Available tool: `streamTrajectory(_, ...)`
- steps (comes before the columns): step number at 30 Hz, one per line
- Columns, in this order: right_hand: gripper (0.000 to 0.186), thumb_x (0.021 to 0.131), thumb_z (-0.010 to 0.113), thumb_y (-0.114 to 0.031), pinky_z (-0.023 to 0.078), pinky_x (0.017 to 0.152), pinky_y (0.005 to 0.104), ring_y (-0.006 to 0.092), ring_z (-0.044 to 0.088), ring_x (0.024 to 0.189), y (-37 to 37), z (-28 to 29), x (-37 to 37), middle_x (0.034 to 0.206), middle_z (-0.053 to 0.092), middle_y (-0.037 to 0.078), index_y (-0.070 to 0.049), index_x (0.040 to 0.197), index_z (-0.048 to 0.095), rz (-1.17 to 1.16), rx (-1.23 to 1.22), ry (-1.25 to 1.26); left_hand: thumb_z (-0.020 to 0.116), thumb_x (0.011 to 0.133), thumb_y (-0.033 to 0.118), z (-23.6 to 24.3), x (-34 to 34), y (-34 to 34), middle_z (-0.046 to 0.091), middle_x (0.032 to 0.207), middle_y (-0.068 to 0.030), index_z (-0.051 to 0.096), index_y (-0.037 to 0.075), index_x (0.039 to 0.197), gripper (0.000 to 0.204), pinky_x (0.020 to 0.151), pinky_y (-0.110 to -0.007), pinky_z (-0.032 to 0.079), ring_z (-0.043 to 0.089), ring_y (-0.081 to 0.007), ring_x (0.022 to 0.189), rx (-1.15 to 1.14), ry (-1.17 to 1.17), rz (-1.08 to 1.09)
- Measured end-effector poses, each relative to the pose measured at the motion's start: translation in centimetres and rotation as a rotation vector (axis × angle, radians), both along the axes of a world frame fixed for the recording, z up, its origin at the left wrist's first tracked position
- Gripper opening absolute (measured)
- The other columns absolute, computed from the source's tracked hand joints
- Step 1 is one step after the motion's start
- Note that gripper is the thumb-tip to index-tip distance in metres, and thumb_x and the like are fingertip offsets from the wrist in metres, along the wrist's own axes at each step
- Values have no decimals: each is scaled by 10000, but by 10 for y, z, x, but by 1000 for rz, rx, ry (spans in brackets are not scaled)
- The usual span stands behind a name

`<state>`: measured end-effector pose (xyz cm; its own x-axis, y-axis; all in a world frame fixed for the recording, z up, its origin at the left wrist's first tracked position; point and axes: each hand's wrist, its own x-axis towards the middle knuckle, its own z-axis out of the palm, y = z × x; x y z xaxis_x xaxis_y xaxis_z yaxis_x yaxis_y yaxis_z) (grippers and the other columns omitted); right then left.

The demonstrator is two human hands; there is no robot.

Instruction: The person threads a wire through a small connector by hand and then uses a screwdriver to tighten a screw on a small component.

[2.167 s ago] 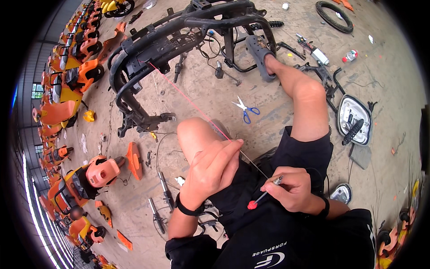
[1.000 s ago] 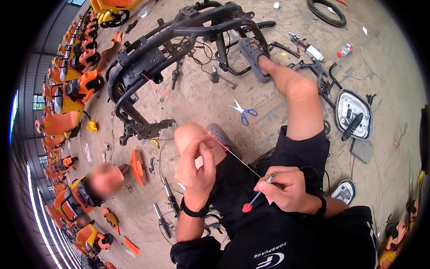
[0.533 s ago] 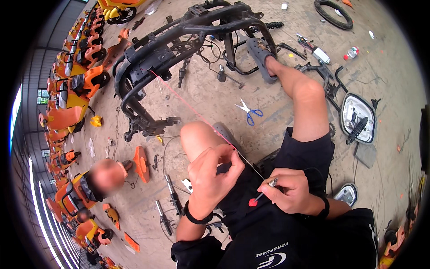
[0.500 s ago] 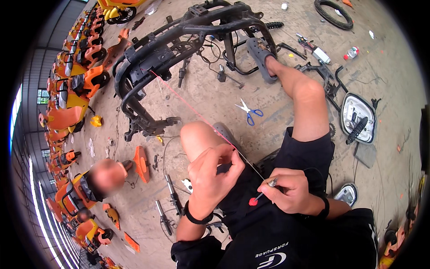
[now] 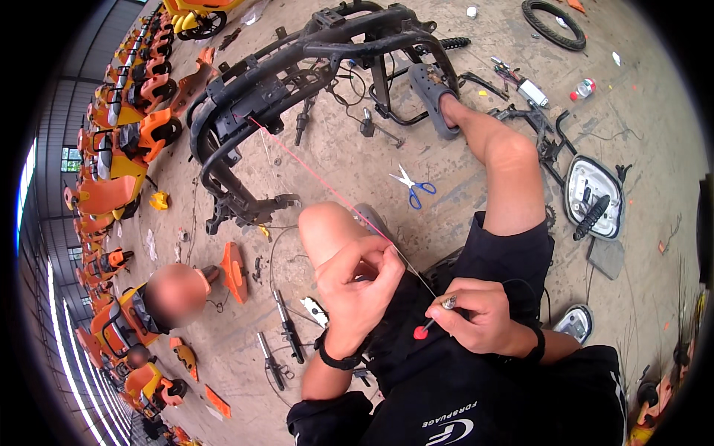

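Observation:
A thin pink-red wire (image 5: pixel 320 178) runs taut from the black metal vehicle frame (image 5: pixel 245 111) toward my lap. My left hand (image 5: pixel 364 279) pinches the wire between thumb and forefinger, other fingers curled. Past that pinch, a thinner pale strand (image 5: pixel 422 280) continues to my right hand (image 5: pixel 476 316). The fingers of that hand close round a slim rod-like tool with a metal tip (image 5: pixel 448 302) and a red end (image 5: pixel 421 332), held above my dark shorts. Its exact kind is unclear. The strand meets the right fingertips; how it is attached there is hidden.
Blue-handled scissors (image 5: pixel 413 184) lie on the concrete floor beyond my lap. To the right are a white shell part (image 5: pixel 595 197), a shock absorber (image 5: pixel 593 217), a bottle (image 5: pixel 584 88) and a tyre (image 5: pixel 554 24). Orange vehicles (image 5: pixel 123 160) line the left; a person's blurred head (image 5: pixel 176 295) is nearby.
My left wrist and forearm have shifted slightly right, while the fingers keep their pinch on the wire. My right hand has moved slightly left with the rod-like tool.

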<state>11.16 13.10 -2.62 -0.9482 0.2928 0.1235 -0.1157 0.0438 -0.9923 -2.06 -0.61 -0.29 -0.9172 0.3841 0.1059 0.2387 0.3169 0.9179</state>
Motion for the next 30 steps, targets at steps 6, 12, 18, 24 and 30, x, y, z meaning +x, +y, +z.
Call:
streamTrajectory(6,84,842,739,-24,393,465,276,147,556,519,1,1,0,658,617,82,33,785,716,2,4,1,690,808,-74,-4,1,1,631,686,-4,671,-16,867,85,513,-199,474,586,-48,586,-14,97,4)
streamTrajectory(12,85,848,736,-27,402,471,269,139,568,529,3,3,0,667,628,83,36,794,720,12,-15,-25,715,732,-84,-9,-1,1,608,608,-48,671,-15,827,126,524,-235,490,595,-103,530,-54,263,22)
streamTrajectory(18,87,862,724,-28,397,468,256,122,572,527,3,3,1,680,641,86,35,802,726,27,-49,-49,670,753,-97,-7,-1,-3,615,650,-32,659,-18,828,109,559,-216,475,593,-78,564,-135,396,6)
streamTrajectory(24,95,893,689,-21,362,439,229,77,548,484,1,-1,2,696,639,83,30,834,744,37,-93,-24,691,709,-111,-2,-4,-5,612,641,-49,658,-3,845,177,546,-242,468,604,-143,540,-176,539,-43)
streamTrajectory(30,109,853,734,-31,380,468,275,134,535,514,-1,1,2,648,603,80,39,775,701,20,-74,-56,733,660,-109,5,-11,-6,669,733,-69,671,16,913,289,559,-286,513,641,-196,597,-141,581,-151)
